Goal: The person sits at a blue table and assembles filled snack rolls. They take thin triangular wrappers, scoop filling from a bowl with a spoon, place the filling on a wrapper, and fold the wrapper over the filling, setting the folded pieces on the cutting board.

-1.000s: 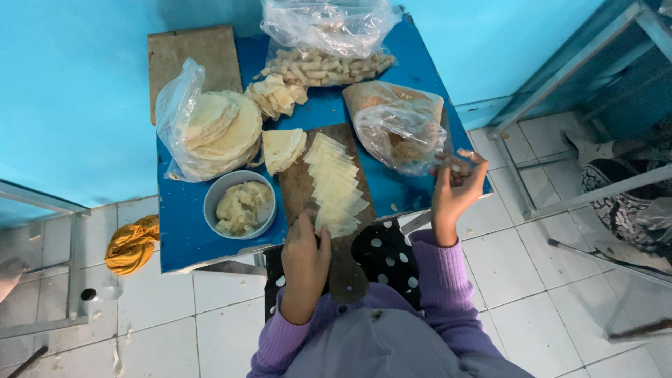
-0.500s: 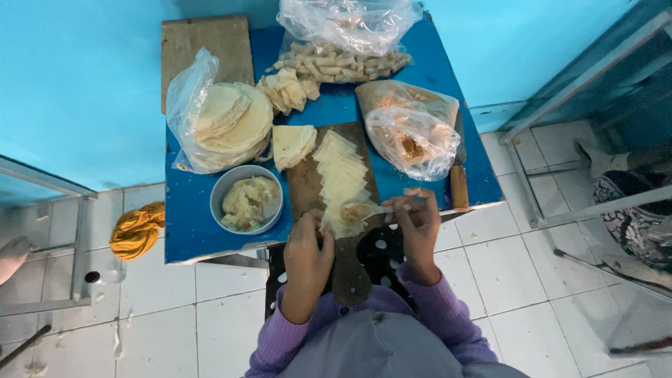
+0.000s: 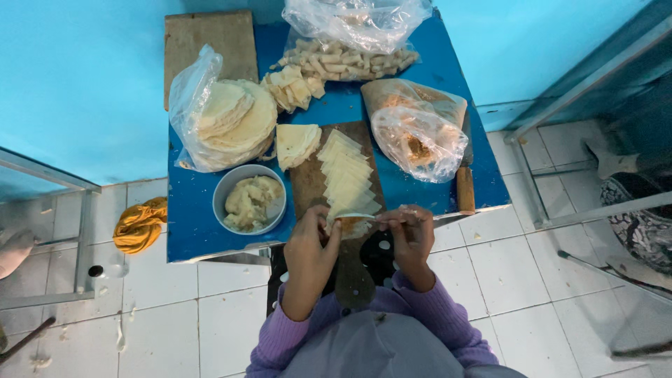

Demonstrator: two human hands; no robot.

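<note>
Head view, looking straight down on a seated person at a small blue table [image 3: 203, 224].

The left hand [image 3: 311, 241] and right hand [image 3: 413, 234] meet at the near table edge over the end of a wooden cutting board [image 3: 304, 185]. Between them sits one pastry wrapper [image 3: 353, 222] with a smear of orange-brown filling on it. The left fingers curl under and pinch its left edge, so the sheet is cupped and supported from below. The right fingers are pressed together around a thin utensil or the wrapper's far edge; which of the two cannot be told at this size.

A fanned row of cut wrappers [image 3: 346, 175] lies on the board directly ahead of the hands, overlapped so single sheets lift off one at a time. A metal bowl [image 3: 250, 203] of pale paste stands just left of the board, within the left hand's reach. An open plastic bag of filling [image 3: 418, 140] lies to the right, on the right hand's side. Round flatbreads in a bag [image 3: 227, 122] rest at the far left. Finished rolls [image 3: 346, 59] are piled at the far edge, clear of the working area.
</note>
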